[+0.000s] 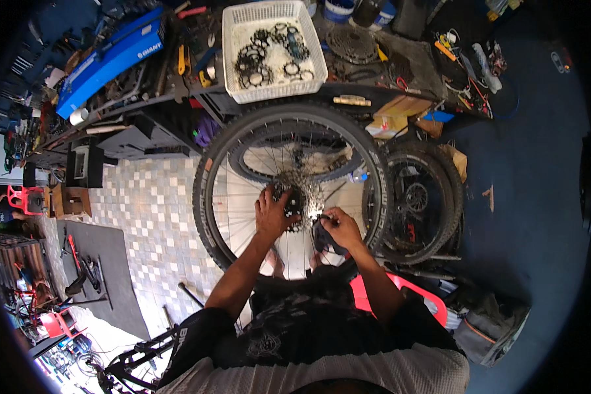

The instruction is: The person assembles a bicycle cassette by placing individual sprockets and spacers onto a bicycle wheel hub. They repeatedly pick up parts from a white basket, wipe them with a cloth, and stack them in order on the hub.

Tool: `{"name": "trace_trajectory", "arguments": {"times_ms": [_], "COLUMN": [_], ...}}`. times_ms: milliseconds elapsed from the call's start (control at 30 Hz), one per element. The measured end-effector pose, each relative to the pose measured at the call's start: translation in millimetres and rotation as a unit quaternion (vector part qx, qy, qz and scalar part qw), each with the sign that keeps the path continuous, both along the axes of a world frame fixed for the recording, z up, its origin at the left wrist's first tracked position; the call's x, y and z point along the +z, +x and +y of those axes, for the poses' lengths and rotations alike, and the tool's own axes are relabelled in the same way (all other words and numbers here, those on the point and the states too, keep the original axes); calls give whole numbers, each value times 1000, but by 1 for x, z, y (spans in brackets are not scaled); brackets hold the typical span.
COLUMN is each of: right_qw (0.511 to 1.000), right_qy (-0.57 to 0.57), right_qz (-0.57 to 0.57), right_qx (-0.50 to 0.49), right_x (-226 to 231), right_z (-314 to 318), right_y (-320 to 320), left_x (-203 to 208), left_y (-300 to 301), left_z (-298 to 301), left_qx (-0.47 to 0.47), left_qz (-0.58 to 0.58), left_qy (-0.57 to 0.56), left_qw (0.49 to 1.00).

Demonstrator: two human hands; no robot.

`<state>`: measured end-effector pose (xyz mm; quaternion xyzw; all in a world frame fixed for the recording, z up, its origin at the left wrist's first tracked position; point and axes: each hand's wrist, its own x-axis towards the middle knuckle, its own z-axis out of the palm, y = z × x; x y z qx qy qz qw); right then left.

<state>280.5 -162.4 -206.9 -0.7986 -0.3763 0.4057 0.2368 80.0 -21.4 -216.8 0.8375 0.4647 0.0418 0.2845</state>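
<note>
We have in front of us a bicycle wheel [289, 113], which stands upright before our legs, near the counter [407, 72]. At its middle is the stack of gears [295, 202], and both our hands are there. Our left hand [274, 213] lies over the left side of the gears, with its fingers spread wide and the thumb low. Our right hand [337, 224] is at the right side of the gears; its fingers are close together and hold a small dark thing [324, 218], but we cannot tell what it is. On the counter, beyond the wheel, stands a white basket [279, 93] with many dark toothed rings [256, 52] in it, and to its left lies a long blue box [111, 62]. To the right of our wheel, another wheel [457, 203] leans below the counter.
</note>
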Motion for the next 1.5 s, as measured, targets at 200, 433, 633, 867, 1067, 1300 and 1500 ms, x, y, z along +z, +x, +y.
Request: {"name": "trace_trajectory", "arguments": {"times_ms": [200,433,633,867,1067,1300,1500], "right_qw": [995,990,984,990,994,995,988], "right_qy": [-12,-85,-143,-139,-112,-88,-132], "right_qz": [-68,-87,-95,-21,-4,-33,85], "right_qx": [70,73,46,15,-14,24,-7], "right_x": [13,-1,-1,9,1,4,9], "right_z": [-22,-67,-87,-87,-74,-57,-62], "right_y": [17,38,55,72,85,87,80], "left_x": [54,157,166,152,157,149,154], "left_y": [13,74,133,167,169,172,159], "left_z": [46,196,304,367,347,337,333], "left_qx": [4,-34,-23,-88,-296,-365,-331], "left_qz": [-95,-271,-132,-63,46,78,-18], "left_qy": [103,300,209,104,-27,56,72], "left_qw": [990,914,969,989,954,926,941]}}
